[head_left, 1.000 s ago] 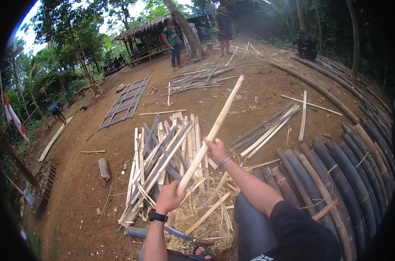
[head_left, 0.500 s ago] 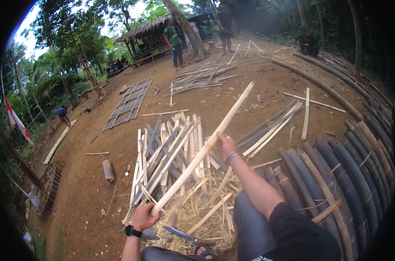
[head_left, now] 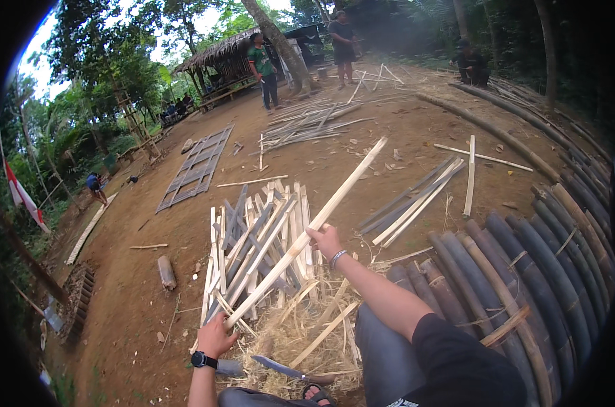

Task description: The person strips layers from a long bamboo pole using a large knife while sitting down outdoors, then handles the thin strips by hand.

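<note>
Slat in hand: One pale, split bamboo slat (head_left: 287, 258) is held at a slant over the near slat pile, its low end toward the body and its far end raised toward the yard.
Left hand: The left hand (head_left: 216, 337) pinches the low end of the slat between thumb and fingers.
Right hand: The right hand (head_left: 326, 241) pinches the slat's right edge near mid-length, the far half projecting unsupported.
Long knife: The long knife (head_left: 280, 367) lies on the ground shavings beside the sandalled foot (head_left: 314, 392); neither hand touches it.
Shavings: A thick bed of curled shavings (head_left: 290, 349) lies between the near slat pile and the knife, indicating considerable trimming done.
Near slat pile: Many pale and dark split pieces are heaped in the near slat pile (head_left: 270, 234). Splitting appears well advanced; which pieces are trimmed cannot be told.
Held slat, finish: The visible face looks pale and fairly even. Whether trimming is complete cannot be confirmed.
Far slat pile: Further strips lie loose in the far slat pile (head_left: 307, 125), unassembled.
Lattice panel: One dark lattice panel (head_left: 199, 163) lies on the soil, already joined.
Round culms: The round bamboo culms (head_left: 545, 271) at right are unsplit; whether they are remaining stock cannot be determined.
</note>
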The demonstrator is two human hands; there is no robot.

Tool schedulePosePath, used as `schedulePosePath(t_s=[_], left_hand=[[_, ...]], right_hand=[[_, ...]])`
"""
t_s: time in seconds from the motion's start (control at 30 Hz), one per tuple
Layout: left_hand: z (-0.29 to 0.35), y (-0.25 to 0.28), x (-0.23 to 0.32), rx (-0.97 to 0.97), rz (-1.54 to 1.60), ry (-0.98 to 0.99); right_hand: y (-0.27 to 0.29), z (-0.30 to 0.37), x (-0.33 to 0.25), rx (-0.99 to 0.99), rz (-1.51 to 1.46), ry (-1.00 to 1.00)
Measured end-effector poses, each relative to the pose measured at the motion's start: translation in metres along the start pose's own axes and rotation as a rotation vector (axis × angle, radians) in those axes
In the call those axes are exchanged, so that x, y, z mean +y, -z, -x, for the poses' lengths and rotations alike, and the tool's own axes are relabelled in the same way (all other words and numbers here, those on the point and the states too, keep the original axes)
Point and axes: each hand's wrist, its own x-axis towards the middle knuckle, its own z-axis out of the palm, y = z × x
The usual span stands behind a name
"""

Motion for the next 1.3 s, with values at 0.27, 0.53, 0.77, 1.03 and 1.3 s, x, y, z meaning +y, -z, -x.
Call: schedulePosePath(t_s=[0.27,0.53,0.77,1.03,1.3], left_hand=[[-0.044,-0.026,0.047,0.227,0.118,-0.025],[-0.037,-0.032,0.025,0.431,0.257,0.077],[-0.031,-0.031,0.010,0.551,0.417,0.047],[-0.026,-0.017,0.008,0.626,0.349,-0.064],[-0.023,-0.003,0.023,0.450,0.229,0.025]], right_hand=[[-0.043,0.041,0.009,-0.189,-0.057,-0.318],[-0.050,0.052,0.000,-0.561,-0.015,-0.461],[-0.052,0.048,-0.005,-0.677,0.013,-0.482],[-0.044,0.053,-0.010,-0.674,0.100,-0.324],[-0.049,0.049,-0.003,-0.657,-0.033,-0.472]])
